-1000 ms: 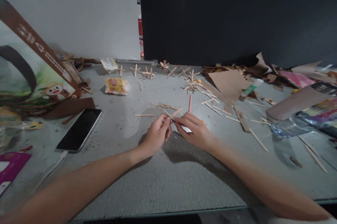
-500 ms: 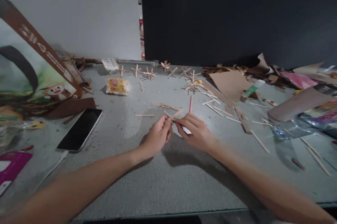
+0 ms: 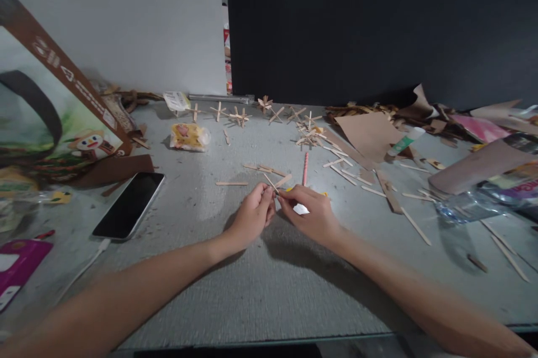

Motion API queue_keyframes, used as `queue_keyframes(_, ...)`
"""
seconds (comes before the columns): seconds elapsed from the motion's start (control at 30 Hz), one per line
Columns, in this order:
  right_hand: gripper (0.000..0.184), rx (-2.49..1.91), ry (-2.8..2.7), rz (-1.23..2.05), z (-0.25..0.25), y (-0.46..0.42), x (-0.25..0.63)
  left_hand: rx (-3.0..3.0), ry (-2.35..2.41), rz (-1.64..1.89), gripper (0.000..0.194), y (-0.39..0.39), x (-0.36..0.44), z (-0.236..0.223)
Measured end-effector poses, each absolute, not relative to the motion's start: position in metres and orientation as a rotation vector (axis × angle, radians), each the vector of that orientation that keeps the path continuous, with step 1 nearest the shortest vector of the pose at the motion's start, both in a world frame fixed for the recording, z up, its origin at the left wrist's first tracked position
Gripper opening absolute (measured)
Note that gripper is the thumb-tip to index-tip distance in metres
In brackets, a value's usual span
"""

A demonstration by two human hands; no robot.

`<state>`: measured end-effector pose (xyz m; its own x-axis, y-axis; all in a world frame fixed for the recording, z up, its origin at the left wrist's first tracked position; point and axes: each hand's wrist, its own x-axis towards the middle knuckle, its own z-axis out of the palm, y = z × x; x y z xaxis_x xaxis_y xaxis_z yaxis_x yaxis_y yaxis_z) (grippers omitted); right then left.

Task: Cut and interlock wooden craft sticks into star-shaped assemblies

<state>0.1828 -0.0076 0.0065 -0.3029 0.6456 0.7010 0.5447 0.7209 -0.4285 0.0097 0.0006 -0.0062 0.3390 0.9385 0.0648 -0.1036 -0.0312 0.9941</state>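
Observation:
My left hand [image 3: 253, 209] is closed on thin wooden craft sticks [image 3: 269, 181] near the middle of the table. Two of the sticks cross and poke out beyond the fingertips. My right hand [image 3: 313, 211] pinches at the same spot, its thumb and forefinger meeting the sticks; the exact contact is hidden. Just past the hands lie a single flat craft stick [image 3: 231, 183] and a small group of sticks [image 3: 264, 169]. A pink striped straw-like stick [image 3: 305, 168] rises behind my right hand, beside a white and yellow item mostly covered by that hand.
Star-shaped stick pieces [image 3: 239, 116] line the back. Loose sticks [image 3: 342, 175], brown cardboard [image 3: 370, 134], a glue tube [image 3: 406, 142] and a plastic bottle [image 3: 466, 204] are on the right. A phone [image 3: 128, 207], a yellow packet [image 3: 189, 138] and a printed bag [image 3: 63, 89] stand left.
The right hand's fingers have shifted slightly at the sticks, and the upper thin stick is tilted a little more upright. My left hand stays almost in place.

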Motion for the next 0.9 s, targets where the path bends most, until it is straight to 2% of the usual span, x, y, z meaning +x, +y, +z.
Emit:
queue_keyframes(0.2, 0.013, -0.946, -1.924, 0.26, 0.0082, -0.0063, 0.184, 1.247, 0.809, 1.032, 0.048, 0.0023, 0.0112, -0.0063)
queue_keyframes(0.43, 0.016, -0.821, -1.976, 0.09, 0.0067, -0.0001, 0.1864, 1.208, 0.766, 1.063, 0.049, 0.002, 0.0122, -0.0074)
queue_keyframes(0.9, 0.013, -0.789, -2.063, -0.031, 0.0026, -0.0055, 0.1799, 1.287, 0.856, 1.082, 0.051, 0.0004, 0.0115, -0.0104)
